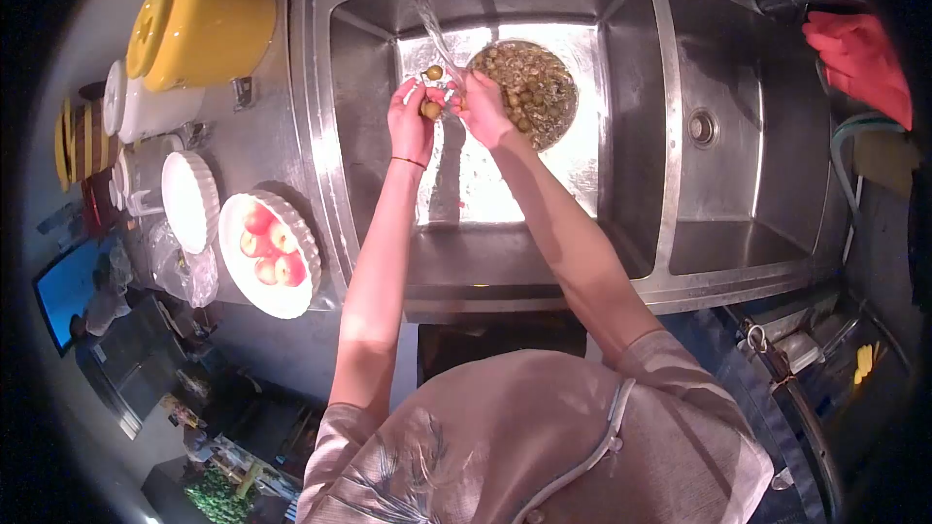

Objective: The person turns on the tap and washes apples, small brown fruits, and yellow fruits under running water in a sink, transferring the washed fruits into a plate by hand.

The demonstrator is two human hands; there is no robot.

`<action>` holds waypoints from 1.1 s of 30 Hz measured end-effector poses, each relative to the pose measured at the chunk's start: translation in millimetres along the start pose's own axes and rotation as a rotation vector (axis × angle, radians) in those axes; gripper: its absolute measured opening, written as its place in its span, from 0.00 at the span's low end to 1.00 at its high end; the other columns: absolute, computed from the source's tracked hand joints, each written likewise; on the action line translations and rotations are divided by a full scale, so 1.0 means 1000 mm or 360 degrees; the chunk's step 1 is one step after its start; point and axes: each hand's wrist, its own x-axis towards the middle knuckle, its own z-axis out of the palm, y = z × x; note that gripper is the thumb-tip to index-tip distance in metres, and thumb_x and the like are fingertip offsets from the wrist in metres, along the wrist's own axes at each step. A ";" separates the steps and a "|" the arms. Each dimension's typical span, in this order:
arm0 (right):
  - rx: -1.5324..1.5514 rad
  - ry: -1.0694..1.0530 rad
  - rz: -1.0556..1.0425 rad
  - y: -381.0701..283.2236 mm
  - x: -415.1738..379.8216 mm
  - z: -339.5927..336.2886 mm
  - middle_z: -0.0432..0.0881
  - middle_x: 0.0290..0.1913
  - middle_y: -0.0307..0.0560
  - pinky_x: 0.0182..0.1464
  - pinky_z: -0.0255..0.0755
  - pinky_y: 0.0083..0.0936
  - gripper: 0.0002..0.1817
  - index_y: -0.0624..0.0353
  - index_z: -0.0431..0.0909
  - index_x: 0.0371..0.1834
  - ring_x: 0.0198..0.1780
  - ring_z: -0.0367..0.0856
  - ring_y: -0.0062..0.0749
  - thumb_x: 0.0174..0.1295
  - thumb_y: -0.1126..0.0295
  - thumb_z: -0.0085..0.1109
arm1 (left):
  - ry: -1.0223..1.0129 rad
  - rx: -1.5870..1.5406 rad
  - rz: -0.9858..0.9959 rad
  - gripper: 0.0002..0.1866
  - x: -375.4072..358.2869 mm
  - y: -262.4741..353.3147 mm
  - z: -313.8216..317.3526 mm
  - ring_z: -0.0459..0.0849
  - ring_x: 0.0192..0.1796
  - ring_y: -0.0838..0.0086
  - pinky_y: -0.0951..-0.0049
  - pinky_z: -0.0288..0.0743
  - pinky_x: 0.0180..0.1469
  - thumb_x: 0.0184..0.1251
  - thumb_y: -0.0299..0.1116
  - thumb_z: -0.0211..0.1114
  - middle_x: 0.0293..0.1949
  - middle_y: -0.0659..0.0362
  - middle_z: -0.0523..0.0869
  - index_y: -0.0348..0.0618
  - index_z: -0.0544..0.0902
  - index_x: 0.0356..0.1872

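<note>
My left hand (413, 123) is over the large sink basin, its fingers curled around small round yellow-brown fruits that look like longans. One fruit (431, 110) shows at the fingers and another fruit (434, 72) just beyond the fingertips. Close beside it on the right is my right hand (485, 112), fingers bent together; what they hold, if anything, is hidden. A stream of water (427, 10) falls from above onto the area between both hands. Partly behind my right hand, a round container (575, 87) in the basin holds many similar fruits in water.
A second sink basin (718, 189) with a drain lies to the right. Red gloves (859, 63) hang at the far right. On the left counter stand a yellow canister (218, 29), a white fluted dish (291, 306) of red fruit and another white dish (189, 199).
</note>
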 end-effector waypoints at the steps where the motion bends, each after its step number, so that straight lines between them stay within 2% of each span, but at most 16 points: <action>1: -0.0022 -0.0008 -0.0011 -0.003 -0.004 0.004 0.74 0.30 0.40 0.19 0.61 0.14 0.13 0.58 0.73 0.38 0.20 0.68 0.19 0.64 0.60 0.46 | 0.0007 -0.0038 -0.0026 0.09 -0.006 0.005 0.003 0.76 0.31 0.75 0.80 0.70 0.37 0.66 0.27 0.51 0.29 0.55 0.79 0.34 0.71 0.43; 3: -0.0066 -0.0011 -0.0032 -0.011 -0.015 0.013 0.75 0.31 0.39 0.20 0.62 0.14 0.13 0.58 0.73 0.39 0.21 0.70 0.19 0.64 0.60 0.47 | -0.0182 0.0119 -0.0090 0.12 -0.017 0.018 0.009 0.78 0.34 0.76 0.81 0.71 0.40 0.66 0.27 0.51 0.33 0.55 0.80 0.33 0.71 0.47; 4: -0.0097 -0.0002 -0.0006 -0.017 -0.022 0.017 0.76 0.32 0.37 0.22 0.63 0.13 0.13 0.57 0.73 0.39 0.23 0.72 0.18 0.62 0.59 0.51 | -0.0195 0.0213 -0.0072 0.12 -0.017 0.018 0.007 0.78 0.34 0.77 0.81 0.72 0.40 0.66 0.28 0.52 0.34 0.55 0.80 0.33 0.71 0.48; 7: -0.0325 -0.0063 -0.0015 -0.032 -0.045 0.023 0.76 0.35 0.34 0.32 0.64 0.14 0.11 0.55 0.73 0.42 0.34 0.75 0.18 0.61 0.62 0.54 | -0.0233 0.0387 -0.0039 0.13 -0.017 0.016 0.002 0.79 0.36 0.78 0.81 0.73 0.38 0.65 0.29 0.54 0.36 0.56 0.81 0.34 0.72 0.49; 10: -0.0313 -0.0212 -0.0145 -0.033 -0.050 0.020 0.76 0.36 0.33 0.35 0.63 0.15 0.12 0.54 0.73 0.42 0.33 0.73 0.17 0.58 0.63 0.58 | -0.0237 0.0354 -0.0060 0.13 -0.017 0.014 0.000 0.80 0.36 0.78 0.81 0.74 0.37 0.65 0.31 0.55 0.35 0.58 0.81 0.36 0.73 0.47; 13: -0.0215 -0.0072 -0.0221 -0.032 -0.050 0.020 0.77 0.32 0.36 0.25 0.64 0.11 0.12 0.59 0.74 0.40 0.26 0.71 0.16 0.54 0.68 0.61 | -0.0172 0.0390 -0.0115 0.12 -0.022 0.014 0.005 0.79 0.34 0.79 0.81 0.74 0.36 0.64 0.32 0.56 0.35 0.60 0.81 0.38 0.75 0.45; 16: -0.0312 -0.0033 -0.0239 -0.035 -0.055 0.015 0.77 0.32 0.36 0.25 0.63 0.11 0.14 0.61 0.74 0.42 0.26 0.69 0.15 0.54 0.69 0.62 | -0.0167 0.0573 -0.0059 0.12 -0.025 0.013 0.008 0.79 0.33 0.79 0.81 0.74 0.36 0.64 0.34 0.58 0.34 0.61 0.80 0.38 0.75 0.44; 18: -0.0329 -0.0058 -0.0266 -0.038 -0.059 0.011 0.76 0.31 0.36 0.25 0.63 0.11 0.14 0.60 0.74 0.43 0.26 0.69 0.15 0.54 0.70 0.62 | -0.0266 0.0641 0.0059 0.12 -0.021 0.009 0.006 0.80 0.33 0.79 0.81 0.74 0.37 0.63 0.34 0.58 0.34 0.61 0.80 0.38 0.75 0.44; 22: -0.0331 -0.0208 -0.0317 -0.046 -0.069 0.004 0.75 0.29 0.34 0.26 0.62 0.11 0.13 0.58 0.75 0.44 0.27 0.68 0.15 0.56 0.67 0.59 | -0.0316 0.0677 0.0003 0.12 -0.024 0.013 0.008 0.80 0.33 0.78 0.82 0.74 0.37 0.64 0.35 0.57 0.35 0.61 0.79 0.39 0.76 0.43; 25: -0.0270 -0.0179 -0.0257 -0.046 -0.067 0.002 0.76 0.35 0.32 0.29 0.61 0.10 0.12 0.57 0.76 0.45 0.28 0.67 0.12 0.61 0.66 0.53 | -0.0348 0.0646 -0.0065 0.13 -0.026 0.017 0.012 0.80 0.33 0.78 0.82 0.73 0.37 0.65 0.36 0.56 0.36 0.61 0.79 0.38 0.76 0.44; 28: -0.0248 -0.0158 -0.0303 -0.046 -0.069 0.004 0.76 0.31 0.35 0.32 0.63 0.12 0.13 0.57 0.76 0.46 0.29 0.68 0.15 0.61 0.65 0.53 | -0.0339 0.0565 -0.0190 0.14 -0.029 0.022 0.015 0.80 0.33 0.78 0.82 0.74 0.38 0.66 0.36 0.55 0.36 0.62 0.79 0.38 0.76 0.45; 31: -0.0720 -0.0051 -0.0477 -0.052 -0.077 0.014 0.77 0.34 0.36 0.32 0.64 0.12 0.13 0.59 0.76 0.46 0.29 0.68 0.16 0.61 0.67 0.51 | -0.0336 0.0620 -0.0236 0.13 -0.029 0.028 0.014 0.80 0.33 0.79 0.82 0.73 0.37 0.64 0.35 0.56 0.37 0.62 0.79 0.38 0.76 0.45; 33: -0.0716 -0.0074 -0.0529 -0.052 -0.081 0.018 0.77 0.34 0.37 0.32 0.64 0.13 0.13 0.62 0.76 0.45 0.29 0.68 0.16 0.61 0.67 0.51 | -0.0371 0.0727 -0.0159 0.13 -0.030 0.029 0.013 0.79 0.32 0.80 0.84 0.72 0.36 0.62 0.32 0.59 0.36 0.62 0.80 0.38 0.76 0.44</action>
